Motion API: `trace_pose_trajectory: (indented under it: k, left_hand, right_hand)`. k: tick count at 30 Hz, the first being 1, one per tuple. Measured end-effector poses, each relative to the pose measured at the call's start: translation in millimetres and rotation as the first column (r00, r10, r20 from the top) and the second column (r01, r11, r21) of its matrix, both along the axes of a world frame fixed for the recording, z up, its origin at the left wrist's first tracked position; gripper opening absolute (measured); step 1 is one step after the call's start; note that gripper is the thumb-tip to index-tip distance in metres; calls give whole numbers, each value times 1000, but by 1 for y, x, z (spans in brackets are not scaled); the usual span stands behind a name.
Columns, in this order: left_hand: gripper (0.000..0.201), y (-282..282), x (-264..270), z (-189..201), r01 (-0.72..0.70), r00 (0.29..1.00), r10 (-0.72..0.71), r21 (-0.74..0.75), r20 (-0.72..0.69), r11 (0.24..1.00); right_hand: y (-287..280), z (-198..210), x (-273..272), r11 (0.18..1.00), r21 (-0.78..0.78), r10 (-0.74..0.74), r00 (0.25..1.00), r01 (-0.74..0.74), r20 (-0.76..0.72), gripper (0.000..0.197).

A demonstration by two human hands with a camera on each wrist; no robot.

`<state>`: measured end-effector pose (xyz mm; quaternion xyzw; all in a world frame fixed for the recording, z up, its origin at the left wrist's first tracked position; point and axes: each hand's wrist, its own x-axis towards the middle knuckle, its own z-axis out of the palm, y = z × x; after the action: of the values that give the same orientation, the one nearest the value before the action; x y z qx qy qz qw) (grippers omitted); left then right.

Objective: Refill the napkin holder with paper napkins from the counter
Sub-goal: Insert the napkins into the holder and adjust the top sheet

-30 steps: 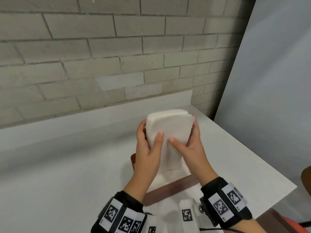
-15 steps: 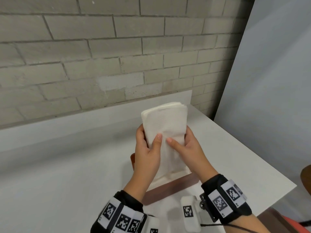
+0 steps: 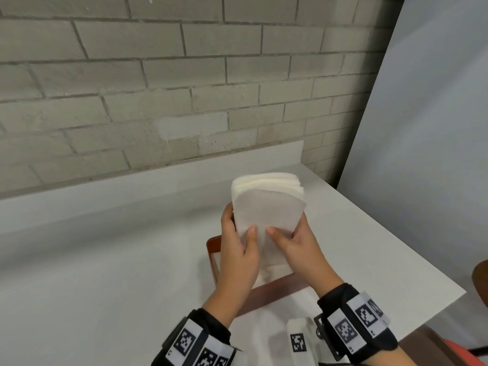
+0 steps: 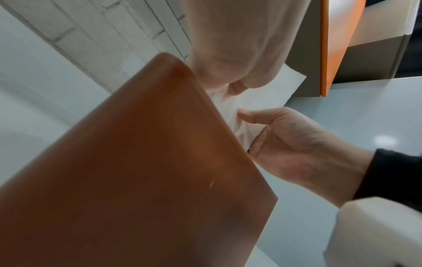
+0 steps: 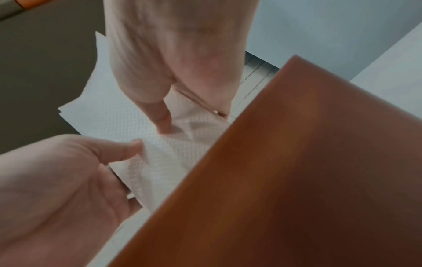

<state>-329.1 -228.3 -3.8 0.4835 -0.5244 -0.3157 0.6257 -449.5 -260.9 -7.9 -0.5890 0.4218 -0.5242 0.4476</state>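
Observation:
A thick stack of white paper napkins (image 3: 266, 204) stands upright between my hands, its lower end down inside the brown napkin holder (image 3: 274, 289) on the white counter. My left hand (image 3: 239, 249) grips the stack's left edge, thumb on the front sheet. My right hand (image 3: 293, 244) grips the right edge, thumb also pressed on the front. In the left wrist view the holder's brown wall (image 4: 146, 162) fills the frame, with the napkins (image 4: 258, 94) behind it. The right wrist view shows the napkins (image 5: 128, 115) pinched by both thumbs beside the holder wall (image 5: 297, 162).
The white counter (image 3: 105, 273) runs left, backed by a low white upstand and a grey brick wall (image 3: 158, 88). A pale panel (image 3: 435, 128) stands at the right. The counter's right edge (image 3: 422, 265) lies close to the holder. An orange panel (image 4: 338, 36) shows in the left wrist view.
Both hands slid down the stack from near its top toward its middle, and the napkins' lower end has settled into the holder. The stack's top fans slightly.

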Motion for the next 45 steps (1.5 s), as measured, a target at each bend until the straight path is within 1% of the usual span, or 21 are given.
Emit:
trace_pose_trajectory:
  k: [2, 4, 7, 9, 10, 12, 14, 16, 18, 20, 23, 27, 31, 32, 34, 36, 38, 40, 42, 44, 45]
  left_hand:
    - [50, 2, -1, 8, -25, 1000, 24, -72, -18, 997]
    - [48, 0, 1, 12, 2, 999, -5, -75, -34, 997]
    - [42, -8, 10, 5, 107, 992, -119, 186, 52, 977]
    - [39, -10, 16, -2, 144, 969, -206, 362, 137, 921]
    - [34, -9, 20, -2, 131, 959, -218, 398, 182, 908]
    - [26, -8, 27, 7, 89, 924, -215, 368, 316, 926]
    - [27, -8, 35, 24, 60, 840, -191, 263, 508, 963]
    - [28, -8, 42, 44, 72, 730, -168, 170, 662, 983]
    - [29, -9, 48, 61, 97, 617, -180, 153, 766, 983]
    - [30, -10, 52, 70, 90, 496, -187, 165, 848, 982]
    - [32, -14, 52, 71, 86, 330, -178, 158, 927, 984]
    - [43, -17, 49, 54, 73, 281, -254, 243, 926, 967]
    - [60, -17, 52, 35, -30, 187, -319, 330, 929, 943]
    - [61, -17, 55, 34, -49, 203, -304, 319, 931, 946]
    - [57, -18, 65, 34, -79, 318, -295, 335, 901, 939]
    - [40, -17, 73, 33, -70, 455, -315, 386, 833, 920]
    - [25, -14, 75, 32, -37, 517, -316, 390, 795, 920]
    - [20, -11, 72, 34, -4, 575, -274, 337, 771, 942]
    - [23, -10, 67, 41, 27, 662, -213, 262, 718, 965]
    - [28, -11, 62, 52, 58, 748, -168, 188, 643, 980]
    - [30, -12, 60, 58, 78, 789, -157, 157, 594, 985]
  right_hand:
    - [1, 3, -1, 1000, -19, -20, 999, 21, 51, 42]
    - [0, 6, -3, 999, -22, -43, 992, 45, 119, 43]
    - [-2, -2, -5, 999, 35, -36, 968, 28, 247, 41]
    - [-3, -8, -6, 997, 76, -34, 978, 19, 206, 41]
    - [-3, -9, -7, 996, 93, -30, 982, 13, 186, 43]
    - [-5, -1, -14, 995, 100, -44, 979, 25, 198, 56]
    - [-8, 17, -28, 996, 46, -83, 977, 75, 198, 71]
    - [-9, 39, -43, 996, -36, -73, 990, 78, 117, 75]
    - [-10, 54, -56, 998, -63, -21, 997, 17, -73, 70]
    - [-11, 59, -64, 998, -34, 48, 968, -59, -246, 63]
    - [-16, 51, -67, 996, -17, 73, 921, -86, -384, 52]
    - [-21, 24, -69, 994, 62, 104, 913, -86, -395, 52]
    - [-19, 3, -66, 984, 147, 156, 882, -100, -445, 72]
    - [-20, 0, -66, 986, 135, 146, 884, -95, -445, 74]
    - [-22, -3, -68, 991, 111, 112, 888, -69, -447, 73]
    - [-24, -3, -69, 995, 94, 72, 882, -31, -466, 74]
    - [-24, 2, -66, 1000, -13, -11, 851, 6, -525, 81]
    - [-23, 14, -59, 979, -204, -114, 763, -24, -636, 88]
    - [-24, 26, -47, 917, -368, -187, 646, -156, -740, 83]
    - [-22, 35, -31, 881, -399, -189, 584, -254, -789, 67]
    - [-21, 38, -23, 884, -381, -158, 593, -271, -789, 56]
